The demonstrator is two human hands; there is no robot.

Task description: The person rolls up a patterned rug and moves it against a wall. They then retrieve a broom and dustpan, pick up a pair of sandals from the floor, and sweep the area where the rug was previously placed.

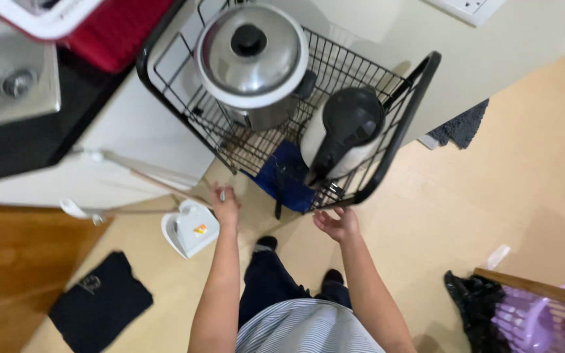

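1. Black wire forms the rack, a basket-like cart standing on the pale floor beside the white cabinet.
2. The left hand is low at the rack's near left corner, fingers curled around a thin stick-like thing; what it is and how tightly it is gripped cannot be told.
3. The right hand hovers just under the rack's near rim, palm up, fingers spread apart and holding nothing.
4. A steel rice cooker with a black knob sits at the rack's far left.
5. A black and white electric kettle sits to the right of it, close to the right hand.
6. A blue cloth lies in the rack, between the hands.
7. A white dustpan rests on the floor just left of the left hand.
8. A dark folded garment lies further left on the floor.
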